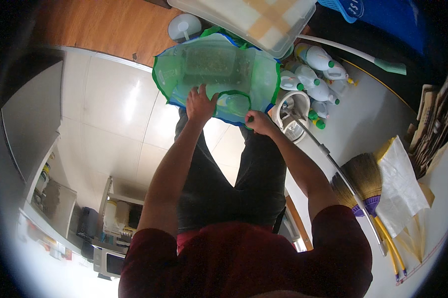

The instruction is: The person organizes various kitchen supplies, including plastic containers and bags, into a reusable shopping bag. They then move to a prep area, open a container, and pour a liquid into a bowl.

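Note:
A large translucent green-and-blue bag (172, 67) gapes in front of me, with what looks like a clear rectangular container (216, 63) inside it. My left hand (201, 103) lies spread over the bag's near edge, its fingers apart on the material. On the right, my right hand (259, 122) pinches the green-trimmed part of the same edge between thumb and fingers. A loop of green trim runs between the two hands. What lies under the bag is hidden.
Beyond the bag are a lidded plastic storage box (280, 22) and a round white object (184, 28). Plastic bottles (315, 56), a spin-mop bucket (293, 111) with its metal pole, and a broom (361, 182) stand to the right. Folded cardboard (434, 126) is farther right.

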Demonstrator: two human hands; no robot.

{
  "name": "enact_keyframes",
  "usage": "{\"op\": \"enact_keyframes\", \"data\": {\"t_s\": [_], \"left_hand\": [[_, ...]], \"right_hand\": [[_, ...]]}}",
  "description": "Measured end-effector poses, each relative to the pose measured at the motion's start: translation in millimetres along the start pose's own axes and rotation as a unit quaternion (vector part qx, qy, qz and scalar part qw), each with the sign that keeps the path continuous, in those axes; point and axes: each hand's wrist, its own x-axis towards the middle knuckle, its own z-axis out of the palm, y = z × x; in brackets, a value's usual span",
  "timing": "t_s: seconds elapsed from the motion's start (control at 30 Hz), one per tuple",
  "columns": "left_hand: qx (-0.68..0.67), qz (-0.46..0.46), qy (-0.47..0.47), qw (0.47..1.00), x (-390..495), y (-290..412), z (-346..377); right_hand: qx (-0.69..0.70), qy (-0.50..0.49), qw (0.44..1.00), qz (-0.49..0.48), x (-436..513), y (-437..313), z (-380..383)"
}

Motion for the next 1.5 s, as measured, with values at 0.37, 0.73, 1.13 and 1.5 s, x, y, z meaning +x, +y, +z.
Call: {"op": "enact_keyframes", "data": {"t_s": [0.37,0.73,1.13,1.5], "left_hand": [[-0.235,0.186,-0.266,0.916,-71.6,24.6,-6.3],[0.204,0.454,-0.104,0.861,-146.7,-15.3,47.1],[0.116,0.201,-0.118,0.966,-93.6,-17.8,-151.7],[-0.433,-0.265,0.218,0.833,-304.0,-94.4,-339.2]], "right_hand": [[-0.403,0.133,0.898,-0.113,-96.5,-16.8,63.7],[-0.121,0.213,0.969,0.015,-177.1,-42.7,28.6],[-0.071,0.591,0.733,-0.328,-269.4,-260.2,-312.8],[0.014,0.630,0.772,-0.084,-40.8,-307.3,-564.3]]}}
